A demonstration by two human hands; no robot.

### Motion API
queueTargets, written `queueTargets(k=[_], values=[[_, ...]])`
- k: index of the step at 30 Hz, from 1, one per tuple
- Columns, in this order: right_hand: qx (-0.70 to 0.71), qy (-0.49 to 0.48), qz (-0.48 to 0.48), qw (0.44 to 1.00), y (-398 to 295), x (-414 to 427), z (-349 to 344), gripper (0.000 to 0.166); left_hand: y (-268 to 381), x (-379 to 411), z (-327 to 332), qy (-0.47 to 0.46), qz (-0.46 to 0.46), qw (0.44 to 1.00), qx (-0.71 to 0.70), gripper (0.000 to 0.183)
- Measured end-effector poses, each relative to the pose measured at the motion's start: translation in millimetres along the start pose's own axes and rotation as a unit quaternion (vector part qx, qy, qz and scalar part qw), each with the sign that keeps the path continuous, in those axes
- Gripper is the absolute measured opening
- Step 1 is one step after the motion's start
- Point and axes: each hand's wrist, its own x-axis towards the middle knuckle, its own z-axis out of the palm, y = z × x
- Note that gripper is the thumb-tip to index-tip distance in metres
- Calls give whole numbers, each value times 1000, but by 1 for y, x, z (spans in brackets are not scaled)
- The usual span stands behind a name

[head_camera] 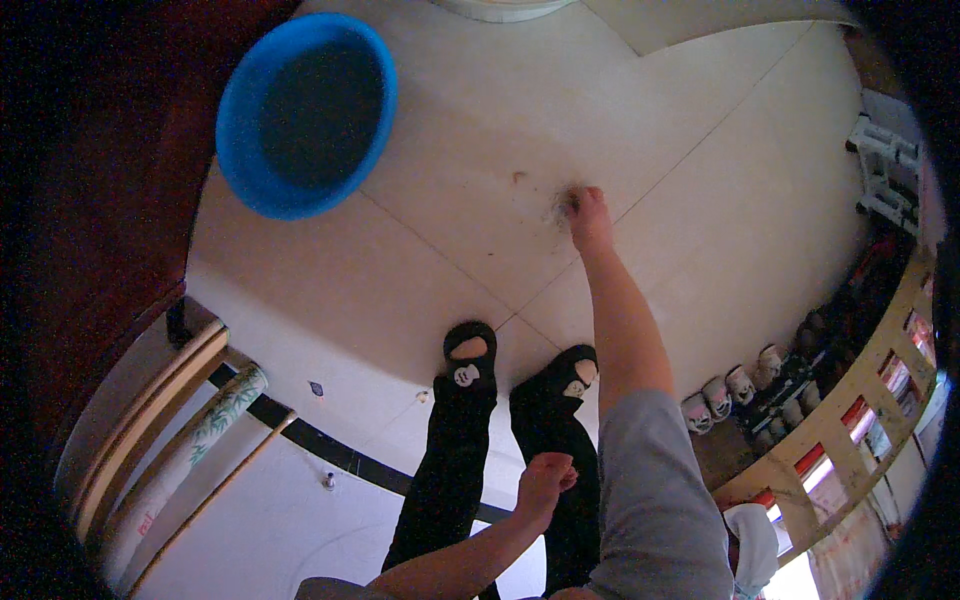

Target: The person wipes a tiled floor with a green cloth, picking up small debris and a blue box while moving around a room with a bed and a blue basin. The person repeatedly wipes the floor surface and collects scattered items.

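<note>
My right hand (590, 214) reaches down over the pale tiled floor (675, 180). Its fingers are closed on a dark, wispy clump (564, 202) that looks like hair or dust; whether the clump touches the floor is hard to tell. A small brown curled scrap (519, 177) lies on the tiles to the left of that hand. My left hand (546, 484) is curled into a loose fist in front of my right trouser leg, with nothing visible in it.
A blue plastic basin (234, 161) with a dark inside stands at upper left. My black slippers (470, 352) are on the floor. Several shoes (718, 397) line a rack at right, near a white step stool (885, 172). A rolled bamboo-print sheet (225, 412) and a thin stick (217, 495) lean at lower left.
</note>
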Motion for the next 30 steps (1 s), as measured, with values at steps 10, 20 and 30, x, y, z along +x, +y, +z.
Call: queueTargets(k=[10,20,30], values=[[-27,-50,63,996,-29,-39,17,40,12,-12,10,-13,1,1000,-11,18],[-7,-60,-76,995,-85,43,31,22,21,-11,17,-18,15,999,36,23],[8,-176,-16,984,-26,-32,-6,17,2,-3,27,-60,-14,998,-19,23]])
